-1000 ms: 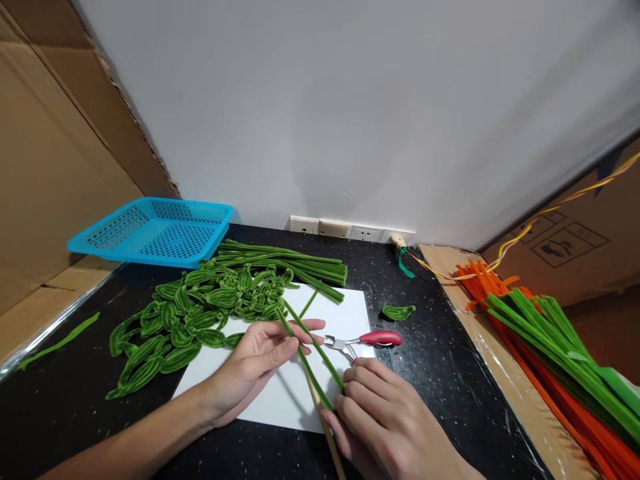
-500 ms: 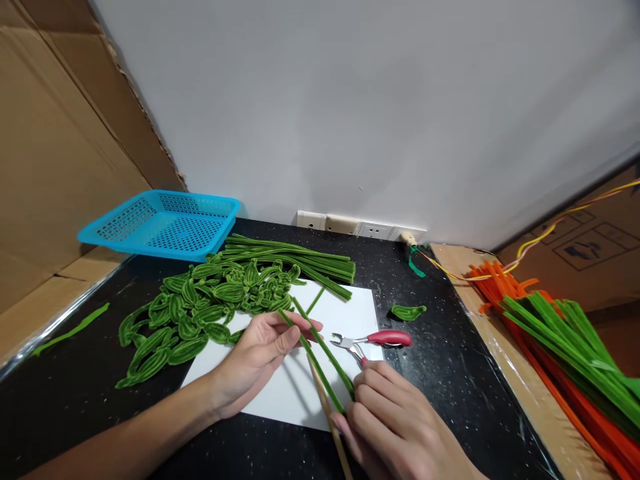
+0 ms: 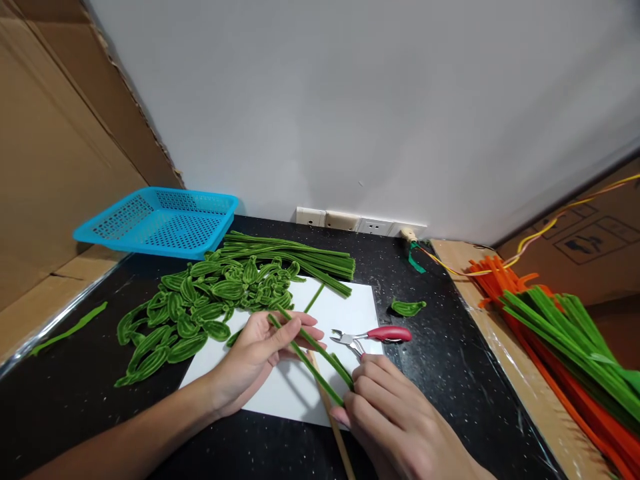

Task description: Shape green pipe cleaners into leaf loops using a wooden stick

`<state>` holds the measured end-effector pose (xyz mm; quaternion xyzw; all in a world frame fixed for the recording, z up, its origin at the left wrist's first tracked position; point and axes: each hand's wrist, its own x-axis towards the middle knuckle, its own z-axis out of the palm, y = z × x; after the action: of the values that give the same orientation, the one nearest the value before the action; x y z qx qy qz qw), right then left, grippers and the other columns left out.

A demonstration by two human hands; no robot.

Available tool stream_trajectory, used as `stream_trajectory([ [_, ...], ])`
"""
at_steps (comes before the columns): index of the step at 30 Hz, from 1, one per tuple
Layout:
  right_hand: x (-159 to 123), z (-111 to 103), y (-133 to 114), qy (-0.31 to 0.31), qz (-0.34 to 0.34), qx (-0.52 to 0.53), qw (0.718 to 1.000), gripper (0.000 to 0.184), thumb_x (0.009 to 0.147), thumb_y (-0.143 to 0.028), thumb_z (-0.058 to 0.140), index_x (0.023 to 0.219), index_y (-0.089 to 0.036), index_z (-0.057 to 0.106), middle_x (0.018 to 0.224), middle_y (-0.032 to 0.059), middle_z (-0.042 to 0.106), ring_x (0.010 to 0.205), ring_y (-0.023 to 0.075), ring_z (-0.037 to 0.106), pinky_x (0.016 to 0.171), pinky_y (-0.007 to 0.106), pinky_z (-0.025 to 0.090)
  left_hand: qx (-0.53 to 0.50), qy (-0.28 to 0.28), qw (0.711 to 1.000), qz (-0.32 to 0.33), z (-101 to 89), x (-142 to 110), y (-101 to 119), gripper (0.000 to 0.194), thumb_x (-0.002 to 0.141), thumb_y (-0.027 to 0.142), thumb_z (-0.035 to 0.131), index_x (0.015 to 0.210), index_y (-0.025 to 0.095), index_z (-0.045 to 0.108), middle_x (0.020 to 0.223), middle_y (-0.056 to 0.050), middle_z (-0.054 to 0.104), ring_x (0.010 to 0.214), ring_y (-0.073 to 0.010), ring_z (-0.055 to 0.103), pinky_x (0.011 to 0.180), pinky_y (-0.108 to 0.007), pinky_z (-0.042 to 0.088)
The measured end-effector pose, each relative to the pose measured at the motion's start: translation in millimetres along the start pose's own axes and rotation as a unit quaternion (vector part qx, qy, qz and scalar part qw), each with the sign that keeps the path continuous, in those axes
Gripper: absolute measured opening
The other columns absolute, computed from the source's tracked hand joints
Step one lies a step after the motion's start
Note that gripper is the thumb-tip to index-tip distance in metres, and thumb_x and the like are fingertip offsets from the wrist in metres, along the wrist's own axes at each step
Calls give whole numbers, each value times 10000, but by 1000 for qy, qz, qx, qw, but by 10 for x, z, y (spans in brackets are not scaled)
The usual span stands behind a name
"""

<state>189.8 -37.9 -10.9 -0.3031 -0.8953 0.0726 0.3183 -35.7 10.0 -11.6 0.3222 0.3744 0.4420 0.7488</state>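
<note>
Two green pipe cleaners (image 3: 325, 381) slant across the white paper (image 3: 275, 399), side by side. My left hand (image 3: 260, 353) pinches them near their upper ends between thumb and fingers. At the lower end my right hand (image 3: 400, 420) is closed around them; a short green bit shows by its fingers. Under the stems runs a thin wooden stick (image 3: 341, 445). Red-handled cutting pliers (image 3: 389, 333) lie just beyond my right hand, jaws apart. Left of my hands spreads a pile of leaf shapes bent from green pipe cleaners (image 3: 227, 291).
Behind the pile lies a bundle of straight green pipe cleaners (image 3: 300, 259), near a blue basket (image 3: 180, 230). One leaf shape (image 3: 407, 308) rests at right. Orange stems (image 3: 493, 280) and green stems (image 3: 575, 353) lie on cardboard. Wall sockets (image 3: 375, 228) hold a plugged cord.
The two stems have shifted slightly up and left, and a short green end now shows beside my right fingers. Both hands stay nearly in place.
</note>
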Motion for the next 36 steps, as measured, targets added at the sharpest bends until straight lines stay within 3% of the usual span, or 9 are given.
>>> stream_trajectory([
  [8, -12, 30, 2, 12, 1, -9, 1000, 304, 1022, -78, 517, 734, -167, 551, 689, 12, 515, 678, 161, 446, 696, 336, 394, 41, -7, 999, -2, 2, -28, -11, 355, 893, 459, 783, 952, 112, 820, 979, -147, 816, 915, -241, 782, 780, -286, 627],
  [12, 13, -8, -2, 22, 12, -19, 1000, 288, 1000, -43, 514, 748, -163, 585, 679, 14, 522, 675, 165, 470, 689, 335, 401, 88, -12, 996, -14, 18, -32, -21, 482, 892, 551, 748, 959, 79, 812, 863, -158, 796, 659, -194, 761, 590, -236, 608],
  [16, 53, -24, 12, 26, 4, -40, 999, 265, 993, -59, 523, 764, -168, 604, 676, 20, 543, 676, 175, 499, 714, 348, 437, 68, -26, 996, -43, 26, -25, -31, 520, 882, 589, 732, 988, 82, 775, 666, -74, 694, 442, -147, 629, 353, -214, 500],
  [19, 66, -37, 19, 33, 0, -50, 998, 126, 989, -81, 554, 1002, -123, 672, 750, 43, 625, 715, 187, 559, 799, 383, 487, 39, -24, 997, -57, 20, -23, -32, 467, 909, 552, 717, 1037, 103, 742, 609, -17, 630, 400, -126, 574, 308, -206, 474],
  [21, 62, -50, 21, 44, 9, -48, 998, 226, 988, -88, 578, 1206, -87, 639, 860, 80, 684, 762, 196, 597, 823, 388, 511, 41, -25, 997, -54, 8, -25, -34, 428, 924, 523, 711, 1005, 103, 727, 619, -26, 645, 410, -128, 590, 319, -200, 482],
  [23, 52, -60, 23, 62, 23, -37, 997, 290, 983, -94, 605, 1273, -85, 612, 937, 107, 704, 789, 200, 614, 790, 369, 528, 41, -34, 997, -58, -8, -26, -40, 414, 929, 516, 706, 955, 103, 715, 634, -45, 669, 415, -137, 613, 327, -199, 488],
  [29, 30, -37, 30, 103, 29, -38, 993, 146, 1001, -108, 606, 1133, -119, 669, 1008, 126, 711, 889, 213, 665, 775, 335, 552, 16, -42, 997, -69, -39, -10, -57, 395, 942, 507, 692, 933, 113, 706, 653, -43, 682, 403, -138, 626, 323, -189, 479],
  [36, 65, -31, 26, 91, 18, -16, 996, 86, 1009, -98, 585, 1050, -112, 660, 872, 92, 700, 752, 183, 615, 690, 319, 518, 13, -52, 997, -54, -22, -15, -35, 360, 925, 451, 741, 1077, 130, 681, 686, -17, 677, 423, -104, 602, 331, -161, 482],
])
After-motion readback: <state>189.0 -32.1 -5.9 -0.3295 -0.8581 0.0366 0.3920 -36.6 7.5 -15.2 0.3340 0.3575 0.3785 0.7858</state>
